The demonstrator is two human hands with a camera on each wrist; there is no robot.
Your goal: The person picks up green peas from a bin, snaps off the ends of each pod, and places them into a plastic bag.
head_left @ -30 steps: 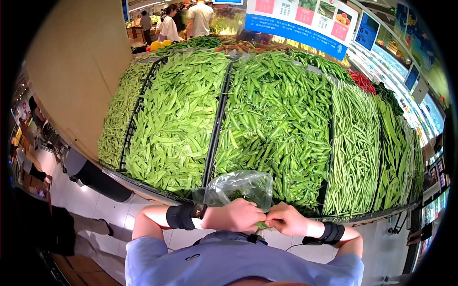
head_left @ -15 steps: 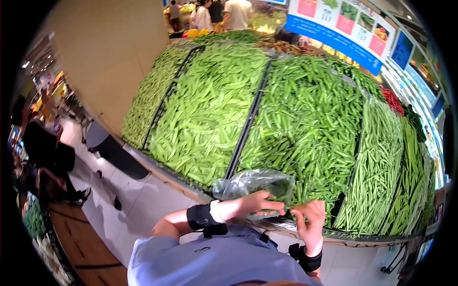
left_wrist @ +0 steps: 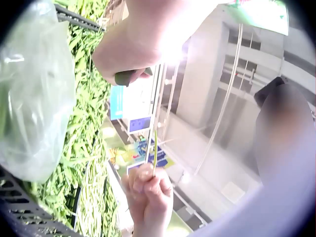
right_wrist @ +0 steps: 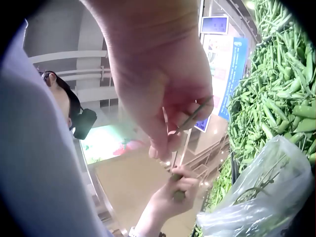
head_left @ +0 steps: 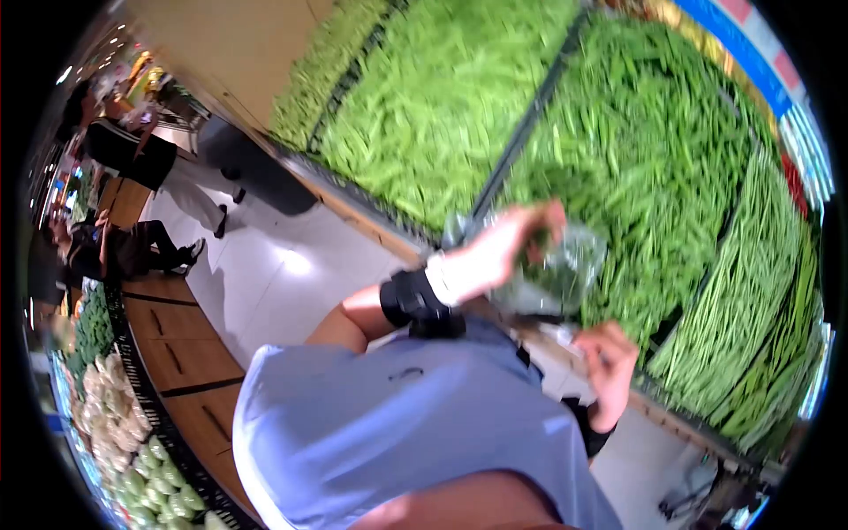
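My left hand (head_left: 503, 252) is over the front edge of the bins, beside a clear plastic bag (head_left: 574, 265). Its fingers curl round a green pea pod (left_wrist: 125, 77), whose ends poke out in both wrist views. Lower and to the right, my right hand (head_left: 611, 358) is apart from the left. In the right wrist view, its thumb and fingers pinch a thin green stem (right_wrist: 190, 118). The bag (right_wrist: 261, 192) lies on the heaped pods, with some greens inside it.
Flat green pods (head_left: 442, 106) fill the bin left of a black divider (head_left: 530, 119); plump pea pods (head_left: 654, 141) fill the one right of it. Long beans (head_left: 742, 291) lie farther right. At left are people (head_left: 141, 155), a dark grey bin (head_left: 252, 163) and another vegetable stand (head_left: 168, 327).
The hands were together over a green piece and have drawn apart, the right one moving right and down. The head view has swung left and down, blurring the left hand.
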